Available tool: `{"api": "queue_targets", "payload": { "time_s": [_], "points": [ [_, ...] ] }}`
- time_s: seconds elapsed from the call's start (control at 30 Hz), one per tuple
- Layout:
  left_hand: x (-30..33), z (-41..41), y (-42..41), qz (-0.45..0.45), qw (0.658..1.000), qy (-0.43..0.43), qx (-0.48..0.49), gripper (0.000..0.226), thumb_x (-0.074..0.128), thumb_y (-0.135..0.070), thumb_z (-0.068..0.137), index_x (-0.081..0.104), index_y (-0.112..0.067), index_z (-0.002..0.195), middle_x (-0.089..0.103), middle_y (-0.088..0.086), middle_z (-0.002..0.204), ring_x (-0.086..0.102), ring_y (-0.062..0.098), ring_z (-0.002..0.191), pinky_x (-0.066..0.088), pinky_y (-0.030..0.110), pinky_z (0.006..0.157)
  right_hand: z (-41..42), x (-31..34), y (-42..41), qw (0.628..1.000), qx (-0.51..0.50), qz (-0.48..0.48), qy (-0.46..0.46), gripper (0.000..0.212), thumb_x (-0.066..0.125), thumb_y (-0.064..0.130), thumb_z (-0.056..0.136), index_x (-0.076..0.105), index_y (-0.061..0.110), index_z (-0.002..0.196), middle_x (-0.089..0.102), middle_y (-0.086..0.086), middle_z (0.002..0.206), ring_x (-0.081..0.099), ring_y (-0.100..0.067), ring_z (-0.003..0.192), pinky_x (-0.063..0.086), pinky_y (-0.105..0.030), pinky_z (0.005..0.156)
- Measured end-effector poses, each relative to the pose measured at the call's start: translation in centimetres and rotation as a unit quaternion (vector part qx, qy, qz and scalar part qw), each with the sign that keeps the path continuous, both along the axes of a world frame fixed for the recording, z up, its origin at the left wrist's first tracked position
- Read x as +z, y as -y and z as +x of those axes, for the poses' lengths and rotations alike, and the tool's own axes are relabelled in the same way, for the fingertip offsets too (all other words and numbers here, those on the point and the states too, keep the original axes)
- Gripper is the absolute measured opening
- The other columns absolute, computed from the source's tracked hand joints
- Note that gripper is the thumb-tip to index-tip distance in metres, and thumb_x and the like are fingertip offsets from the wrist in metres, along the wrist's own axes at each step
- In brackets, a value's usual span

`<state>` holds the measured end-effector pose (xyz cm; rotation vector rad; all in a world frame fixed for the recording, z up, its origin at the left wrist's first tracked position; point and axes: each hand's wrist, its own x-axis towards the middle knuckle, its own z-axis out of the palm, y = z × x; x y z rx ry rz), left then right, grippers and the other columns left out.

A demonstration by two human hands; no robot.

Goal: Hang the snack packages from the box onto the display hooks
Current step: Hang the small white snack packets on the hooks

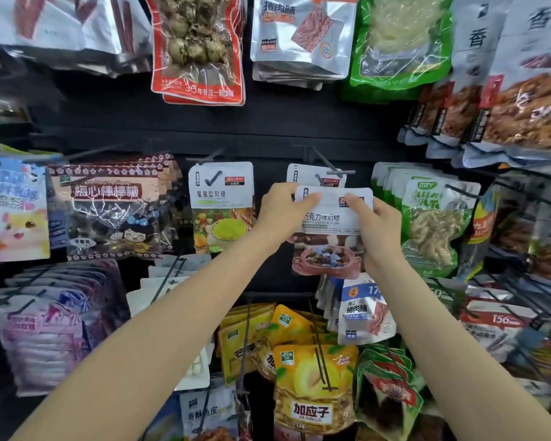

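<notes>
Hanging just below the tip of a display hook (330, 168), a white chocolate candy package (331, 230) is sitting near the middle of the rack, held up by both hands. Gripping its upper left corner, the left hand (282, 211) is pinching the top edge between thumb and fingers at about nine o'clock of the pack. At three o'clock, the right hand (380, 230) is curling around the right edge, thumb pressing on the front near the red logo. Behind the held pack, at twelve o'clock, an identical package (303, 175) is already sitting on the same hook. At nine o'clock of the hands, a star gummy package (221, 205) is hanging on its own peg. At three o'clock, green snack bags (433, 218) are crowding together. Down at six o'clock, a yellow preserved-fruit bag (314, 386) is hanging.
</notes>
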<state>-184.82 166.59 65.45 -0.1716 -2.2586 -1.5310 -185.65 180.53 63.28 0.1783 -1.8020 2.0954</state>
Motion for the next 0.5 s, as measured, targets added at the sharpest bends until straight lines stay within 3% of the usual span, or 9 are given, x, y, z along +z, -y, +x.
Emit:
{"api": "queue_targets", "payload": {
  "time_s": [0.13, 0.27, 0.4, 0.5],
  "points": [
    [0.06, 0.07, 0.11, -0.010, 1.000, -0.024, 0.010, 0.031, 0.057, -0.030, 0.092, 0.060, -0.005, 0.073, 0.067, 0.009, 0.081, 0.062, 0.023, 0.078, 0.048, 0.035, 0.069, -0.30, 0.72, -0.24, 1.000, 0.001, 0.015, -0.016, 0.015, 0.064, 0.016, 0.088, 0.067, 0.009, 0.075, 0.066, -0.010, 0.075, 0.063, -0.022, 0.068, 0.051, -0.032, 0.060],
    [-0.09, -0.03, 0.21, -0.010, 1.000, -0.022, 0.009, 0.031, 0.057, -0.029, 0.092, 0.056, -0.008, 0.069, 0.065, 0.007, 0.079, 0.058, 0.015, 0.074, 0.042, 0.026, 0.065, -0.42, 0.64, -0.26, 0.999, 0.003, 0.034, -0.018, 0.016, 0.063, 0.016, 0.089, 0.066, 0.009, 0.075, 0.066, -0.010, 0.074, 0.062, -0.020, 0.063, 0.049, -0.026, 0.051],
    [-0.30, 0.23, 0.21, -0.017, 1.000, -0.018, 0.007, 0.025, 0.057, -0.026, 0.093, 0.055, -0.023, 0.069, 0.062, -0.009, 0.076, 0.057, 0.001, 0.070, 0.039, 0.006, 0.049, -0.27, 0.17, -0.40, 0.999, 0.013, 0.039, -0.017, 0.016, 0.063, 0.014, 0.089, 0.067, 0.011, 0.073, 0.067, -0.003, 0.068, 0.064, -0.013, 0.059, 0.051, -0.024, 0.050],
    [-0.35, 0.03, 0.40, -0.015, 1.000, -0.022, 0.016, 0.031, 0.058, -0.026, 0.092, 0.054, -0.025, 0.062, 0.062, -0.007, 0.072, 0.060, 0.007, 0.071, 0.041, 0.015, 0.055, -0.35, 0.09, -0.28, 0.999, 0.020, 0.037, -0.013, 0.017, 0.064, 0.013, 0.088, 0.067, 0.012, 0.071, 0.068, -0.001, 0.066, 0.065, -0.014, 0.058, 0.051, -0.025, 0.050]
  ]
}}
